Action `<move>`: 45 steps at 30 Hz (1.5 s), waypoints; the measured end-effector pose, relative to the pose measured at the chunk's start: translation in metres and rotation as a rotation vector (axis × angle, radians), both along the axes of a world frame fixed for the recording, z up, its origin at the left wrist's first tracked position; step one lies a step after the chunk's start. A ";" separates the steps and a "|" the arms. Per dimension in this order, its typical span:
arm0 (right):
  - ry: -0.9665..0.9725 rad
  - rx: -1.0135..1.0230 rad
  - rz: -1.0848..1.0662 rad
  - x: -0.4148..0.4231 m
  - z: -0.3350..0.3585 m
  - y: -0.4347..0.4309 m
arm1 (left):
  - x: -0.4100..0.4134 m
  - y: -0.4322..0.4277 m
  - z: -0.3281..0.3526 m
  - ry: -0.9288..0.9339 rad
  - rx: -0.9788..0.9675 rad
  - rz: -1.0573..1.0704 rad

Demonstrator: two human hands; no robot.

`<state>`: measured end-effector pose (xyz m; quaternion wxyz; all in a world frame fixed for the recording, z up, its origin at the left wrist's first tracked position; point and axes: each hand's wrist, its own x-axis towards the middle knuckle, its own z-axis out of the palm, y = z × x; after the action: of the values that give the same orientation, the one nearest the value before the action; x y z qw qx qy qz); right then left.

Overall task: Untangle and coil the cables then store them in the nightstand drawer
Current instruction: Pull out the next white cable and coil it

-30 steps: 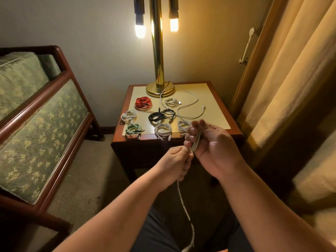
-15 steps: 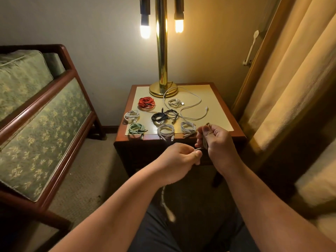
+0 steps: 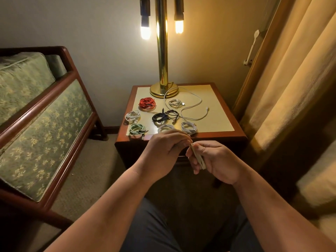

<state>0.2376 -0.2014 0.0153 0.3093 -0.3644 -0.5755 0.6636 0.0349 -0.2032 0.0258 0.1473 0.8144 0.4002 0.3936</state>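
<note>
Where it dangled, cable (image 3: pixel 198 158) coiled, right hand (image 3: pixel 216 160)

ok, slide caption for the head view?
Right hand holds a white coil, left hand pinches its top, by the nightstand.

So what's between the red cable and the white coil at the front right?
The two black coiled cables lie there, on the mat, between the red cable and that white coil. The head view shows it.
</note>
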 end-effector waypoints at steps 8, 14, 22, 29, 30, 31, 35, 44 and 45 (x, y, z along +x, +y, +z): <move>0.317 -0.141 0.171 0.012 -0.005 -0.004 | 0.021 -0.010 -0.001 -0.582 -0.623 -0.058; 0.318 -0.147 0.031 0.003 -0.009 -0.008 | 0.018 -0.008 0.001 -0.634 -0.756 0.003; 0.132 0.014 -0.258 -0.016 -0.008 -0.010 | 0.014 -0.003 0.002 -0.614 -0.714 0.077; 0.284 -0.120 -0.319 -0.026 -0.007 -0.016 | 0.006 0.000 0.001 -0.350 -0.481 0.098; 0.339 -0.164 -0.303 -0.025 -0.006 -0.016 | 0.006 0.000 0.002 -0.332 -0.459 0.091; 0.370 -0.188 -0.291 -0.024 -0.005 -0.016 | 0.006 0.000 0.003 -0.328 -0.447 0.079; 0.346 -0.213 -0.272 -0.016 -0.007 -0.014 | 0.010 -0.001 0.001 -0.326 -0.461 0.065; -0.242 0.188 -0.271 -0.012 0.005 -0.020 | 0.008 -0.006 0.005 -0.810 -0.936 -0.047; -0.237 0.199 -0.290 -0.011 0.007 -0.020 | 0.007 -0.005 0.006 -0.891 -0.994 -0.068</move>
<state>0.2265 -0.2218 0.0221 0.3662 -0.4866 -0.6122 0.5043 0.0424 -0.2086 0.0321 0.6686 0.4213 0.4089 0.4563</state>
